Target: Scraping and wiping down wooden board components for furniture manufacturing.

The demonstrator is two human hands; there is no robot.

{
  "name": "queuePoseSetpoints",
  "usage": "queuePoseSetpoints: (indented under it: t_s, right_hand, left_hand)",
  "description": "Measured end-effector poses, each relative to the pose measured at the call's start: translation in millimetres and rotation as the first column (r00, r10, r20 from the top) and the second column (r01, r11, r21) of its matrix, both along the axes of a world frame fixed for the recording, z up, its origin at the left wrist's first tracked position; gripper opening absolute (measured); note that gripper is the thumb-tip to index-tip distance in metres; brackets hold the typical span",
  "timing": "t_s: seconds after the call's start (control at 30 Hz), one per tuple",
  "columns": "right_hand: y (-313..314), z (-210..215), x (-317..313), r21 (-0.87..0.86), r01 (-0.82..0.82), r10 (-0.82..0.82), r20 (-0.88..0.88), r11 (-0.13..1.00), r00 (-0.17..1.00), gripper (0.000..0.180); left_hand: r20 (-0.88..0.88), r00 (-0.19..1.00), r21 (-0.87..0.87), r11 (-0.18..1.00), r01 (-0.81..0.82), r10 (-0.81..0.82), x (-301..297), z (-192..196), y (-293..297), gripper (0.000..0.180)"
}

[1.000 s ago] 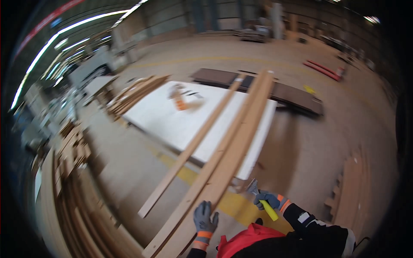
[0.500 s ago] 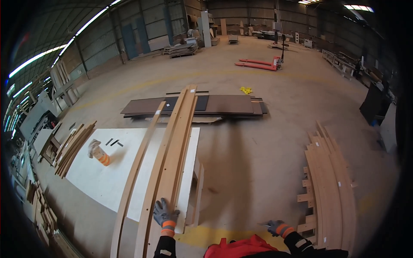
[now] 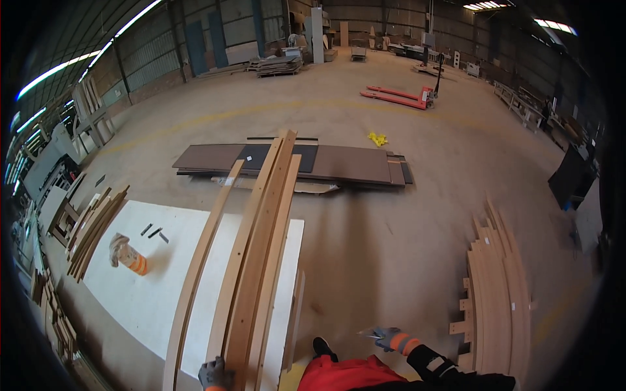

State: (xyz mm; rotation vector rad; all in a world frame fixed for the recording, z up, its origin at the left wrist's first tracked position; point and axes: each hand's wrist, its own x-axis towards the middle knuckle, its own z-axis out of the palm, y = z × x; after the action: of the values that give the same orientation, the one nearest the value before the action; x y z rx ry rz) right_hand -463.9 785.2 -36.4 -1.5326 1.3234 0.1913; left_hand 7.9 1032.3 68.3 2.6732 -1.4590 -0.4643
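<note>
Several long light-brown wooden boards lie lengthwise on a white-topped table, their far ends reaching past its edge. My left hand, in a grey glove with an orange cuff, rests on the near part of these boards with its fingers apart, partly cut off by the lower edge. A narrow separate board lies to their left. Right of the table, my gloved right hand is closed around a thin, pointed, light-coloured tool, too small to identify, held clear of the boards.
An orange-banded bottle-like container and small dark strips sit on the table. Stacked wooden boards stand at right. Dark panels lie beyond the table, with a yellow item and red pallet jack farther off.
My left hand has slid nearer to me along the boards. My right hand has moved left and slightly up. The view has shifted, and a dark shoe now shows beside the table.
</note>
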Motion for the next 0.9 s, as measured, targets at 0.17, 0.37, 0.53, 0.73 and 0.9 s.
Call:
queuePoseSetpoints:
  t_s: [0.17,0.37,0.53,0.73,0.9]
  right_hand:
    - [-80,3,30,0.039,0.040,-0.039,-0.034,0.998,0.999,0.040]
    - [-176,47,0,0.466,0.552,-0.715,0.335,0.692,0.613,0.016]
    - [-240,-49,-88,-0.134,0.174,-0.210,-0.340,0.976,0.917,0.023]
    - [-325,-84,-109,0.215,0.280,-0.221,-0.260,0.936,0.940,0.029]
    - [-428,-85,-115,0.133,0.265,-0.226,-0.253,0.955,0.941,0.026]
  left_hand:
    - [0.053,0.999,-0.201,0.979,0.018,-0.007,-6,18,-51,0.030]
    - [0.124,0.991,-0.480,0.877,0.016,0.050,6,-19,-220,0.065]
    - [0.465,0.885,-0.502,0.832,0.238,0.028,-9,-21,-404,0.071]
    - [0.605,0.790,-0.212,0.977,0.038,0.100,26,-102,-498,0.087]
    - [0.545,0.836,-0.120,0.981,0.152,-0.063,7,-66,-587,0.097]
